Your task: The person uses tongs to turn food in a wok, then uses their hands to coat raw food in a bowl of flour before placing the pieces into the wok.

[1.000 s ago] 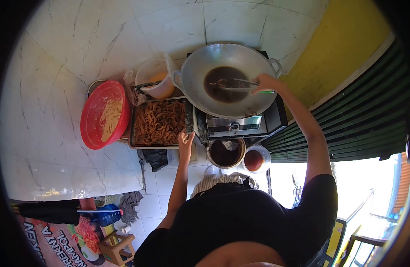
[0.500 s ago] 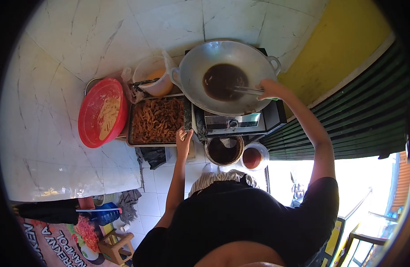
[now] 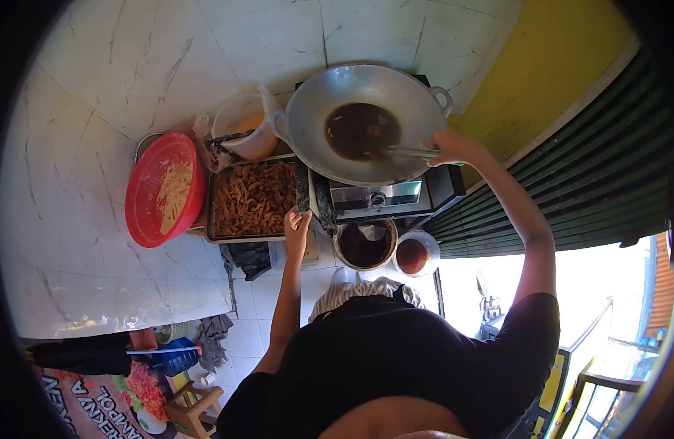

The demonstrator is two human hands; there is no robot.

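Metal tongs [image 3: 411,152] are in the closed fingers of my right hand [image 3: 452,148], over the right side of a wide metal wok [image 3: 307,117]. Their tips reach the edge of the dark oil [image 3: 359,135], where a few small pieces float. The wok rests on a stove [image 3: 377,196]. My left hand [image 3: 297,222] has curled fingers at the front right corner of a tray [image 3: 260,238] full of brown fried pieces [image 3: 253,197]. Whether it grips the tray edge is too small to tell.
A red basin [image 3: 139,197] with pale flour stands left of the tray, and a white bucket [image 3: 238,110] behind it. Below the stove are a dark pot [image 3: 364,245] and a tub of reddish liquid [image 3: 412,256]. A wooden stool [image 3: 194,410] is at the lower left.
The view has shifted slightly. The tongs lie a little lower against the wok's right side, and the floating pieces have moved in the oil. My left hand stays by the tray corner.
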